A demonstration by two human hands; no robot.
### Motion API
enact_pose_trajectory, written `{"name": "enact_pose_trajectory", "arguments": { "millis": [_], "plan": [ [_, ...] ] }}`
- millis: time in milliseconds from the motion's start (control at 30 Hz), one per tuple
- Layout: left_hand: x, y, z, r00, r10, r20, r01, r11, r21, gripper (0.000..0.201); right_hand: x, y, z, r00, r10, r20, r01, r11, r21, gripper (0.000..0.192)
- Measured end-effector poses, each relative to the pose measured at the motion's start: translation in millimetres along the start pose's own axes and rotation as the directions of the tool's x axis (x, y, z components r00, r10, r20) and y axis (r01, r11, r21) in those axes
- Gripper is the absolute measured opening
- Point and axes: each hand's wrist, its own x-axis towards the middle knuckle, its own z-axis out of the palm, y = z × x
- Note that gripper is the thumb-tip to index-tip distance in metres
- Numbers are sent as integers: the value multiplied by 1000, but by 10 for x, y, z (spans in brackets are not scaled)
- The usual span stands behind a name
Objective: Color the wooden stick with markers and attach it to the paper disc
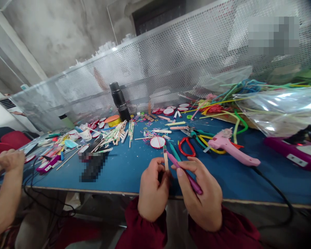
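I see a pale wooden craft stick (pixel 166 160) standing nearly upright, its lower end pinched in my left hand (pixel 153 190) and its rounded top free above the fingers. Just beside it, my right hand (pixel 202 195) grips a purple stick (pixel 187 174), slim and pen-like, lying slantwise from upper left to lower right across the fingers. Its upper tip meets the wooden stick near the pinch. Both sit over the near edge of the blue worktop (pixel 124 169).

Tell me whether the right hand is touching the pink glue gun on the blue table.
Apart. The head view shows the right hand holding a purple stick, with bare blue table between it and the pink glue gun.
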Motion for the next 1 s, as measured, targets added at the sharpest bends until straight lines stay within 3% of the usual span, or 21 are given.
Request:
{"name": "enact_pose_trajectory", "arguments": {
  "millis": [300,833,1000],
  "plan": [
    [-44,-8,-16,997,60,46,-59,998,-13,18,11,-6,-13,1000,6,14,-6,1000,-9,10],
    [-48,1,-32,997,48,61,-50,998,32,25,0,11,-8,1000,2,11,-1,999,-44,9],
    [-39,10,-8,999,17,38,-20,996,84,24,19,0,-21,996,79,39,-78,997,-18,7]
  ]
}}
